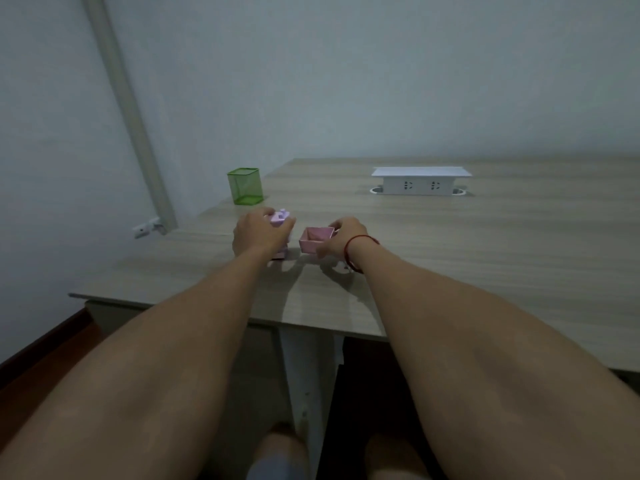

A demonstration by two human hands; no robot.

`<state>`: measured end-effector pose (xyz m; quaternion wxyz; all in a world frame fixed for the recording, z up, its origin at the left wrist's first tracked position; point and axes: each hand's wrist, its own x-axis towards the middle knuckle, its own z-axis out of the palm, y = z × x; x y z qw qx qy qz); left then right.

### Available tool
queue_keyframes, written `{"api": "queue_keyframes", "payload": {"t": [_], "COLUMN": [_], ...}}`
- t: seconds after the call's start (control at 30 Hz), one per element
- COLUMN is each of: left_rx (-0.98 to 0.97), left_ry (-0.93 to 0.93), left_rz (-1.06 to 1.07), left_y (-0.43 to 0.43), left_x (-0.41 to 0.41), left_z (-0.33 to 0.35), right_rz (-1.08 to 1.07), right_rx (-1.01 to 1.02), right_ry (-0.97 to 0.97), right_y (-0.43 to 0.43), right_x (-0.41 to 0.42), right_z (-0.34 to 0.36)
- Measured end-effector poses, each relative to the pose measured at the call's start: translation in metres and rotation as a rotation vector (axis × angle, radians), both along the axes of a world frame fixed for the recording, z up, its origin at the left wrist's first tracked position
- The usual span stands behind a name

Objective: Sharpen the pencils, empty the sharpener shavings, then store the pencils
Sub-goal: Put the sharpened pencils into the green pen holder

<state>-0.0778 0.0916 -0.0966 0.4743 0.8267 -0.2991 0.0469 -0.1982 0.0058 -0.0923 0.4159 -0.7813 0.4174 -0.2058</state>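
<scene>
Now your left hand (258, 233) grips the lilac sharpener (279, 218), right hand (341, 237) the pink drawer (311, 243). Wood-grain table (467, 258), grey wall (381, 81).

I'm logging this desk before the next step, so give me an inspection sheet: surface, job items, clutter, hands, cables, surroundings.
Surface: light wood-grain table.
Job's things: pink sharpener on the table; shavings drawer out of it, just to its right, open side up; green mesh holder near the far left edge; no pencils plainly visible.
Clutter: nothing seen.
Hands: left hand grips the sharpener from above; right hand holds the shavings drawer by its right side.
Cables: nothing seen.
Surroundings: white socket box at the back of the table; plain wall with a conduit.
</scene>
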Motion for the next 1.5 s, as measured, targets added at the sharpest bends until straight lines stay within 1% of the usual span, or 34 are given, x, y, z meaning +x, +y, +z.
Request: {"api": "queue_keyframes", "payload": {"t": [0.07, 0.23, 0.43, 0.5, 0.6, 0.7, 0.87, 1.0, 1.17, 1.27, 1.37, 1.43, 1.5], "left_rx": [-0.023, -0.085, -0.102, -0.096, -0.066, -0.054, -0.057, -0.022, 0.026, 0.109, 0.209, 0.184, 0.123], "left_ry": [-0.025, -0.025, -0.004, -0.01, -0.043, -0.093, -0.111, -0.144, -0.194, -0.262, -0.314, -0.385, -0.53], "left_rz": [0.026, 0.024, -0.008, -0.028, -0.047, -0.012, 0.013, 0.02, 0.026, 0.059, 0.127, 0.195, 0.259], "left_y": [0.001, 0.01, 0.018, 0.021, 0.025, 0.027, 0.046, 0.068, 0.078, 0.074, 0.073, 0.07, 0.06], "left_x": [0.0, 0.012, 0.019, 0.023, 0.025, 0.023, 0.039, 0.056, 0.063, 0.057, 0.051, 0.047, 0.038], "left_z": [0.002, -0.001, -0.003, -0.004, -0.006, -0.009, -0.009, -0.014, -0.02, -0.018, -0.015, -0.014, -0.011], "right_rz": [0.017, 0.083, 0.107, 0.121, 0.176, 0.18, 0.234, 0.281, 0.352, 0.335, 0.266, 0.181, 0.089], "right_rx": [-0.012, 0.042, 0.047, 0.04, 0.095, -0.016, 0.002, 0.045, 0.044, 0.016, -0.046, -0.078, -0.112], "right_ry": [0.021, 0.034, -0.009, -0.007, -0.023, 0.007, -0.099, -0.16, -0.081, -0.015, -0.009, -0.039, -0.06], "right_y": [0.004, 0.015, 0.025, 0.026, 0.03, 0.034, 0.046, 0.066, 0.075, 0.065, 0.041, 0.02, 0.001], "right_x": [0.006, 0.021, 0.031, 0.034, 0.04, 0.055, 0.079, 0.1, 0.108, 0.095, 0.071, 0.053, 0.035], "right_z": [-0.001, -0.005, -0.006, -0.004, -0.001, -0.008, -0.023, -0.029, -0.024, -0.019, -0.013, -0.011, -0.007]}}
